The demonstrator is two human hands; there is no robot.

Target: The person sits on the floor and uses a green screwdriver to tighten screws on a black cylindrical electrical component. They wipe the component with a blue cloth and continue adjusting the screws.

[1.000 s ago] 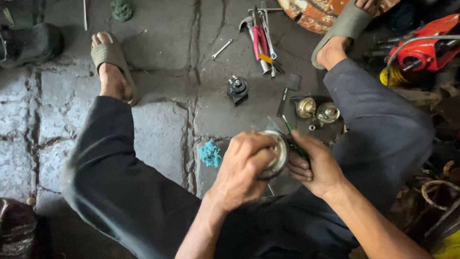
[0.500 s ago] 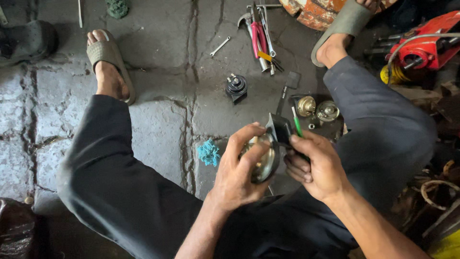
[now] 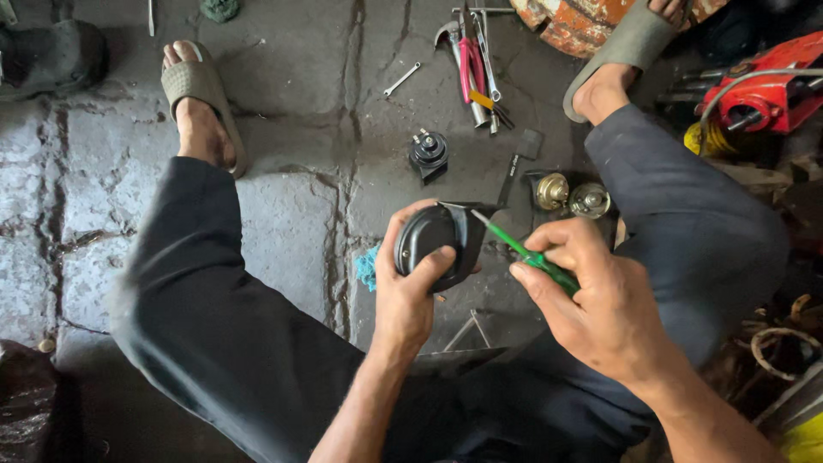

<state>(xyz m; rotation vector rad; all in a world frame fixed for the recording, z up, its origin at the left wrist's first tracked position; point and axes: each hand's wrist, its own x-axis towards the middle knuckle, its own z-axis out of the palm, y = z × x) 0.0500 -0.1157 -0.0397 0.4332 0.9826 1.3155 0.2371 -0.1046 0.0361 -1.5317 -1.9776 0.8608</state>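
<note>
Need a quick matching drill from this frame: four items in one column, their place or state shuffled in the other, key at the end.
Items:
1. black round horn
2. green-handled screwdriver
3. red-handled pliers
4. two brass-coloured round parts

Places:
A. lying on the floor in a tool pile near the top
B. gripped in the right hand
C. held up in the left hand
D. side by side on the floor by the right leg

Pairs: 1-C, 2-B, 3-A, 4-D
</note>
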